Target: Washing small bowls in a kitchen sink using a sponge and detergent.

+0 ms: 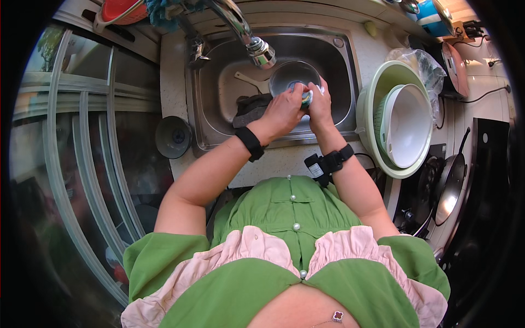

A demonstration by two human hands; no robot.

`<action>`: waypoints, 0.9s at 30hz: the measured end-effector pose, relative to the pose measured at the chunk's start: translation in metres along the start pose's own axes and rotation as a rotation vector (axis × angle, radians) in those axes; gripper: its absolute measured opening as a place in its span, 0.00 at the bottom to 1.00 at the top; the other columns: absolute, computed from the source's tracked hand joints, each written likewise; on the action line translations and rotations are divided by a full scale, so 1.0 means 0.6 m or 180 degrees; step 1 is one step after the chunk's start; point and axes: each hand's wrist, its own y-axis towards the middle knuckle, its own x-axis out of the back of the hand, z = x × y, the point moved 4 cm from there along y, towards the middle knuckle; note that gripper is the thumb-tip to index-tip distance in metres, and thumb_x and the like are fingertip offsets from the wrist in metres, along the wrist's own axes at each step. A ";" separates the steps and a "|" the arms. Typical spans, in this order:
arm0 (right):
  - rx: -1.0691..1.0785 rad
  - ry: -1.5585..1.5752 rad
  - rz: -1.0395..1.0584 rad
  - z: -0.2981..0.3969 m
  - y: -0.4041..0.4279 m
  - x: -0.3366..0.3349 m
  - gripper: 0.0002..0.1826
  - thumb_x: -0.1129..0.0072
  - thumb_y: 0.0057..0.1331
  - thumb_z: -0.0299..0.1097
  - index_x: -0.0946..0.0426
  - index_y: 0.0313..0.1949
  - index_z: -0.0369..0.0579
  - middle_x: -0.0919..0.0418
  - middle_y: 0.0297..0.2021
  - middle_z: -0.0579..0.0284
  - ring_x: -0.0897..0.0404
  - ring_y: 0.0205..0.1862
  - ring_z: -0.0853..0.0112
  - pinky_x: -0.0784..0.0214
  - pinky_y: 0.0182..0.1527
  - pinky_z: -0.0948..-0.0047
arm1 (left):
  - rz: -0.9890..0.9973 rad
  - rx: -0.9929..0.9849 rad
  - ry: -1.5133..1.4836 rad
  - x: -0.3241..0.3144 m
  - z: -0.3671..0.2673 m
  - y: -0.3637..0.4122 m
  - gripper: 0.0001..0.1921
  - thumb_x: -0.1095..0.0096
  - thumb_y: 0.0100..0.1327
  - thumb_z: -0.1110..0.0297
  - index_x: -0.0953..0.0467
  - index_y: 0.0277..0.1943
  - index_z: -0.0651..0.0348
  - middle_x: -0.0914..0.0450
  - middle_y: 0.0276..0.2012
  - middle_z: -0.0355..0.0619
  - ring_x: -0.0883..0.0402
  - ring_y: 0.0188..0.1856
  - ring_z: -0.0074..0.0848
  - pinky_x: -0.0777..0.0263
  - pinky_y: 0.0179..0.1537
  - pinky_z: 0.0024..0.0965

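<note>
Over a stainless steel sink [221, 65], my left hand [286, 107] and my right hand [320, 104] meet at the near side of a round bowl [293, 71]. Between their fingers is a small object [306, 99] with white, yellow and green parts; the fingers cover most of it, so I cannot tell what it is. Some white material shows by my right fingers. The chrome faucet [262, 53] hangs just beyond the bowl. A dark grey cloth [248, 112] lies in the sink left of my hands, near a pale-handled utensil [248, 80].
Another bowl [174, 137] stands left of the sink, beside glass sliding doors [82, 94]. To the right, a large green basin [365, 106] holds a colander and a white bowl [410, 123]. A frying pan [449, 192] is at the far right. A red basket [123, 12] is top left.
</note>
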 end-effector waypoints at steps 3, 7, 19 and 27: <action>0.0270 -0.0206 -0.0103 0.000 0.011 0.009 0.22 0.55 0.58 0.32 0.36 0.53 0.42 0.28 0.44 0.46 0.27 0.45 0.62 0.37 0.46 0.70 | -0.0209 -0.0772 0.0175 0.001 -0.024 -0.005 0.17 0.40 0.49 0.74 0.31 0.44 0.63 0.22 0.33 0.51 0.25 0.41 0.42 0.43 0.56 0.44; 0.0545 -0.0667 0.0005 0.025 0.030 0.022 0.18 0.58 0.57 0.30 0.30 0.47 0.41 0.25 0.39 0.43 0.26 0.44 0.58 0.37 0.47 0.69 | 0.0495 -0.0719 0.0637 0.015 -0.016 -0.009 0.21 0.41 0.49 0.76 0.30 0.49 0.59 0.23 0.37 0.50 0.26 0.46 0.37 0.53 0.61 0.48; -0.0694 -0.1872 0.2312 0.070 0.013 0.011 0.26 0.61 0.55 0.33 0.39 0.55 0.41 0.30 0.46 0.56 0.32 0.47 0.69 0.35 0.41 0.77 | 0.0361 -0.3025 0.4654 0.041 0.032 0.000 0.26 0.56 0.56 0.64 0.40 0.60 0.39 0.44 0.63 0.29 0.57 0.67 0.19 0.77 0.67 0.42; -0.1118 -0.1796 0.2534 0.043 0.029 0.036 0.28 0.59 0.57 0.38 0.41 0.58 0.46 0.38 0.53 0.58 0.31 0.45 0.68 0.27 0.32 0.67 | 0.0836 -0.2838 0.4132 0.013 0.036 -0.029 0.20 0.54 0.55 0.67 0.30 0.53 0.51 0.33 0.56 0.41 0.46 0.64 0.28 0.62 0.67 0.36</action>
